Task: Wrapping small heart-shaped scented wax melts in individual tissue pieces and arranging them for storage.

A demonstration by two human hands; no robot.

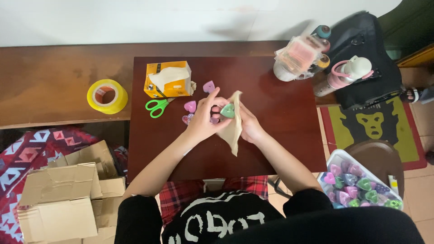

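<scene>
Over the dark red table, left hand pinches a green heart-shaped case; right hand presses a beige tissue against its right side, hanging downward.

a small green heart-shaped piece sits pinched upright above the dark table, just right of the loose pink hearts. a beige cloth wraps behind it, hanging in a crumpled point toward the table's near edge.
</scene>
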